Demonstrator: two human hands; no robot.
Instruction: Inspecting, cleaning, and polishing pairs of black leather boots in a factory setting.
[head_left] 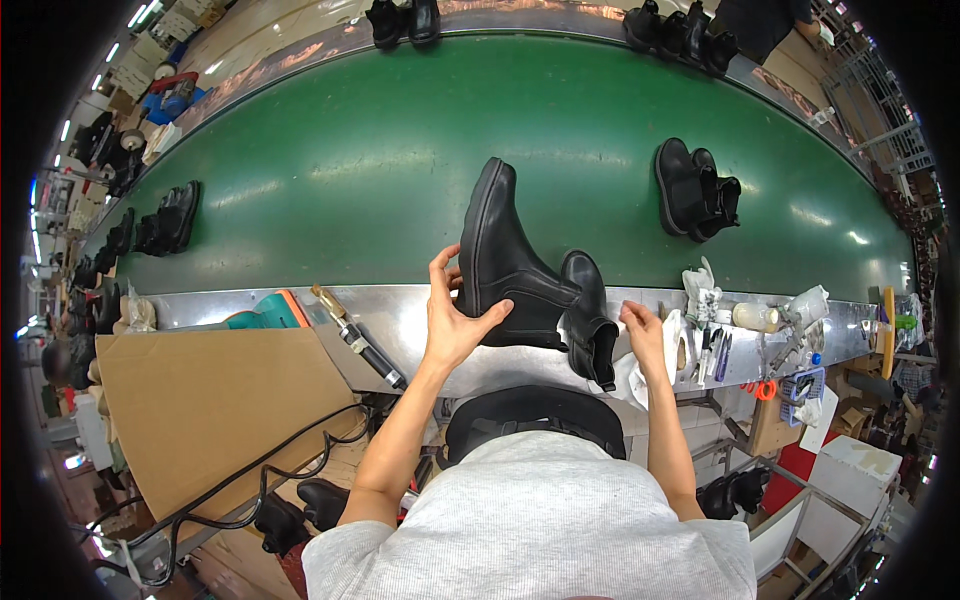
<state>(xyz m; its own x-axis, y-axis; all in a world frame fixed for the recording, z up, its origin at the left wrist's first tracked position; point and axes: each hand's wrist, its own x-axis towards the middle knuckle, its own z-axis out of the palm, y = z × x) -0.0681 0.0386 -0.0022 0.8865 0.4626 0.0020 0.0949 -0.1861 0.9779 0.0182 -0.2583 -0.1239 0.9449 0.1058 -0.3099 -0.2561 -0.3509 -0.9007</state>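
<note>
A black ankle boot [510, 265] stands out in front of me, its toe pointing away and its sole edge turned left. My left hand [455, 315] grips it around the heel, thumb on the near side and fingers behind the sole. Against its right side is a second black boot [590, 310], smaller in view, with its opening toward me. My right hand [643, 335] is just right of that second boot, apart from it. Its fingers are curled in to the thumb, and whatever they may hold is too small to make out. A white cloth [632, 378] lies beside that hand.
A green conveyor belt [350, 180] carries more black boots [690, 190]. On the metal ledge [430, 360] lie a hot-air tool [358, 340], pens [715, 355], white gloves [702, 290] and a tape roll [755, 317]. A cardboard sheet [220, 400] and black cable [265, 480] are at left.
</note>
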